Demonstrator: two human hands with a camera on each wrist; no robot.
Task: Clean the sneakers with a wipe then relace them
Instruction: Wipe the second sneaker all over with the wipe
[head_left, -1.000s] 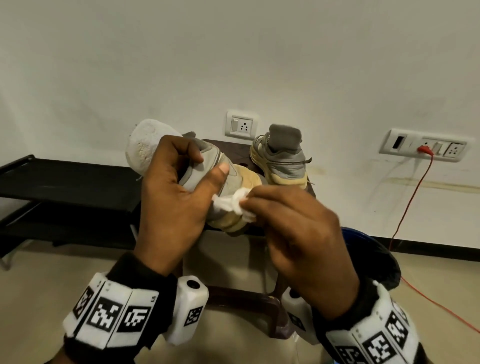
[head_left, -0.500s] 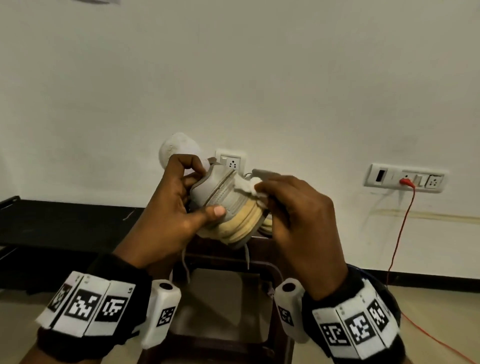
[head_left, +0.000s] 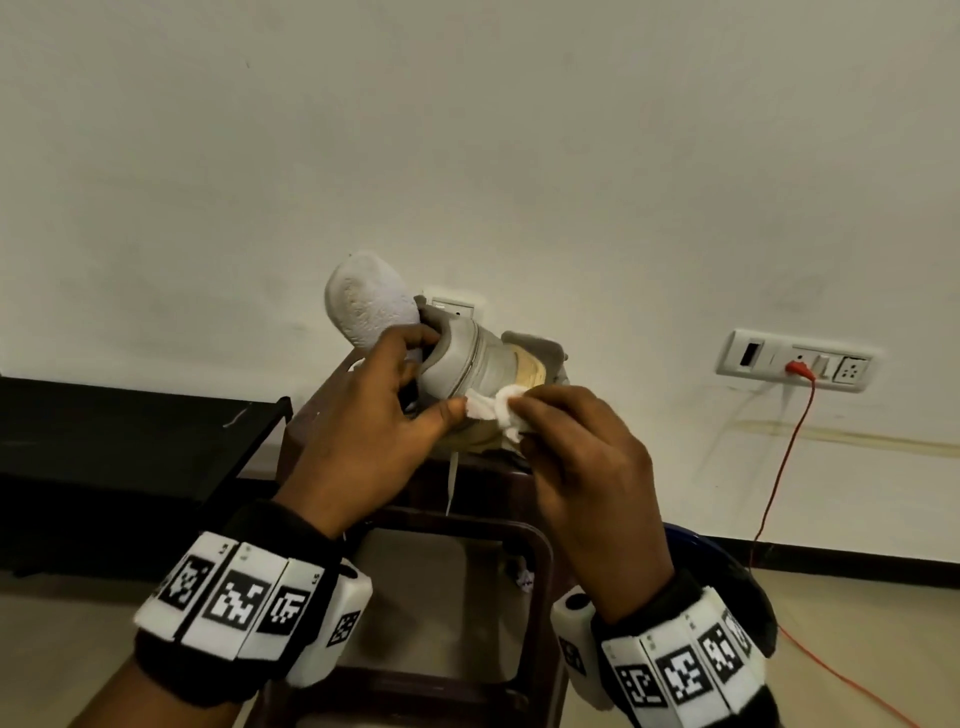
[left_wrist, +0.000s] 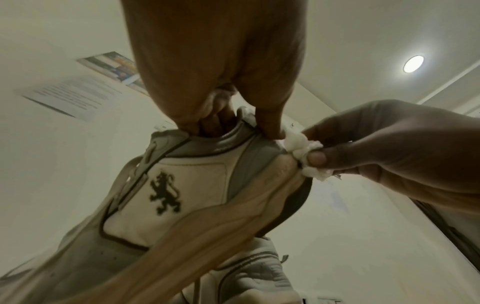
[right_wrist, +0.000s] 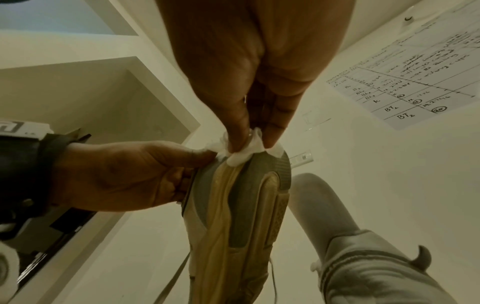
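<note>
My left hand (head_left: 431, 374) grips a grey and cream sneaker (head_left: 478, 364) by its collar, fingers inside the opening and thumb on the heel, and holds it up above the stool. A white padded piece (head_left: 369, 301) sticks out of its top. My right hand (head_left: 519, 410) pinches a crumpled white wipe (head_left: 498, 410) and presses it on the heel edge of the cream sole (right_wrist: 228, 205), right beside the left thumb. A loose lace (head_left: 452, 478) hangs below. The second sneaker (left_wrist: 254, 267) stands behind, mostly hidden.
A dark brown plastic stool (head_left: 540, 545) stands under my hands against a white wall. A black low rack (head_left: 104, 441) runs along the left. A red cable (head_left: 779, 457) drops from a wall socket (head_left: 795, 358) to the floor beside a dark blue object (head_left: 727, 571).
The wipe has slid from the top of the heel down to beside my left thumb. My left hand keeps its grip, and the sneaker has been lifted and turned.
</note>
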